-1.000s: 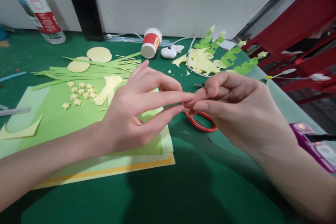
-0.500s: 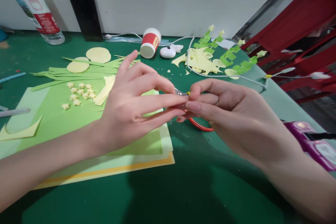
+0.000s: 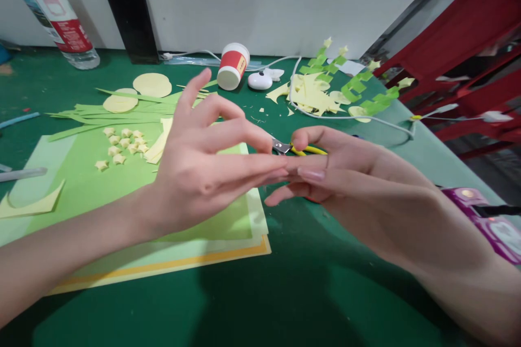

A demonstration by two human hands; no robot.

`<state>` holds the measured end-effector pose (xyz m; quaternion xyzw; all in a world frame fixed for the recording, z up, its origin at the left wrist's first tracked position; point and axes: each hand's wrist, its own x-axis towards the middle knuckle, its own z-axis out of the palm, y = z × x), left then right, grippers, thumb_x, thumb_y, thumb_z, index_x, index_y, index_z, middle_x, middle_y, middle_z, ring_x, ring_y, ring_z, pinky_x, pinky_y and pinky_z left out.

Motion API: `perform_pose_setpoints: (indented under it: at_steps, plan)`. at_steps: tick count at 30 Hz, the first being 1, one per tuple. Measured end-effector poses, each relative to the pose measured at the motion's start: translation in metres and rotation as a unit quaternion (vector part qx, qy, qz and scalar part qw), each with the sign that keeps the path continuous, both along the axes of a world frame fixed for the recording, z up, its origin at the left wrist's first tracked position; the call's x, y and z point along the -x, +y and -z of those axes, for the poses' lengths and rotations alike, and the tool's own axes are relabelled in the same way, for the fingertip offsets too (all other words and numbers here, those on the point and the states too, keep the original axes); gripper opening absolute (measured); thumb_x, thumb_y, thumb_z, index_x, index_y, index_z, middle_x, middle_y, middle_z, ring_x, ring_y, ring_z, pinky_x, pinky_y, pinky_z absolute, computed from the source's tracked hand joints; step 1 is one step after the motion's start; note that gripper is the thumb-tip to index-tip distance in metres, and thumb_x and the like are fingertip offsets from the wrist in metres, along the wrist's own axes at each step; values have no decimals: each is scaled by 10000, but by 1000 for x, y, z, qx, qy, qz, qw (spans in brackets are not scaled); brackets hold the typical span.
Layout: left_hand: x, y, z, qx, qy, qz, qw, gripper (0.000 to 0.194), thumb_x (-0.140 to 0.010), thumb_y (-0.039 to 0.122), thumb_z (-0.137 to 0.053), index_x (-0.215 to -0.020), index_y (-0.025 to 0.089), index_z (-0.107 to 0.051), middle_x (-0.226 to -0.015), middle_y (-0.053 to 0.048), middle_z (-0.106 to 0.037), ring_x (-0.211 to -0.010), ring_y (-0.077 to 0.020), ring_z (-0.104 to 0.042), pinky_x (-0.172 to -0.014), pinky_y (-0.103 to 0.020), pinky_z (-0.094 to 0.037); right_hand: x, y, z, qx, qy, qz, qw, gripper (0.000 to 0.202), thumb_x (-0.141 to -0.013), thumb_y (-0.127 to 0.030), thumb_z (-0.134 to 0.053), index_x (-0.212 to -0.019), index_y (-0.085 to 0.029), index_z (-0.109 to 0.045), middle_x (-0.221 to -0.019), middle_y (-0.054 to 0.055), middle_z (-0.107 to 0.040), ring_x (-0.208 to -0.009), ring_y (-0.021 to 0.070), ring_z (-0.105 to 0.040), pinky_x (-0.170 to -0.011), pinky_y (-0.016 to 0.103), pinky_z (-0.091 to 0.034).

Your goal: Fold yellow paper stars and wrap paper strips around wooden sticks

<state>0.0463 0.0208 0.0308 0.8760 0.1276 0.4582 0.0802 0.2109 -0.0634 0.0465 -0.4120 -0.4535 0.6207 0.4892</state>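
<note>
Over the right edge of the stacked paper, my left hand (image 3: 195, 162) and my right hand (image 3: 362, 179) meet at their fingertips. My left thumb and fingers are pressed together, with the little finger raised. The right thumb lies against a finger in a loose pinch. Whatever sits between the fingertips is hidden. Behind them a pair of scissors (image 3: 280, 146) lies on the table, its yellow handle partly showing. Small folded pale-yellow paper stars (image 3: 119, 159) rest on the green paper (image 3: 106, 195) left of my left hand, beside pale-yellow paper strips (image 3: 158, 146).
Green strips (image 3: 89, 114) and yellow paper circles (image 3: 152, 85) lie behind the stars. Along the wall stand a bottle (image 3: 61, 21), a phone (image 3: 128, 11) and a tipped paper cup (image 3: 233, 66). A white cable (image 3: 345, 117) curves past paper scraps (image 3: 313, 95); a purple device (image 3: 484, 222) is far right.
My right fingers have spread a little and shifted, uncovering the scissors' yellow handle and covering most of the red one. My left hand has moved slightly left, still closed.
</note>
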Motion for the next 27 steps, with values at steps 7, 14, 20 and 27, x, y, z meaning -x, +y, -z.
perform_pose_setpoints:
  at_steps: [7, 14, 20, 27]
  plan:
    - [0, -1, -5, 349, -88, 44, 932, 93, -723, 200, -665, -676, 276, -690, -683, 85, -669, -695, -92, -606, -670, -241, -518, -3, 8, 1, 9, -10, 31, 999, 63, -836, -191, -490, -874, -232, -521, -931, 29, -679, -878, 188, -639, -655, 273, -542]
    - [-2, 0, -2, 387, -93, 39, 917, 67, -722, 233, -663, -732, 288, -700, -761, 107, -697, -741, -73, -641, -658, -160, -536, -1, 10, -3, 31, 41, 60, 997, 85, -806, -157, -474, -761, -219, -511, -679, -21, -598, -624, 103, -585, -542, 201, -512]
    - [-2, -6, -2, 366, -66, 26, 928, 62, -709, 246, -674, -747, 284, -704, -761, 85, -707, -752, -113, -658, -668, -207, -556, -2, 12, -5, 53, 80, 82, 992, 171, -781, -152, -396, -756, -242, -539, -711, -38, -552, -595, 87, -564, -499, 198, -498]
    - [-3, -6, -5, 399, -36, 52, 915, 80, -724, 208, -658, -720, 275, -703, -767, 98, -705, -752, -106, -657, -668, -187, -552, 0, 7, -9, -50, 13, 25, 998, 74, -852, -313, -439, -839, -251, -478, -924, -31, -550, -707, 136, -610, -588, 277, -522]
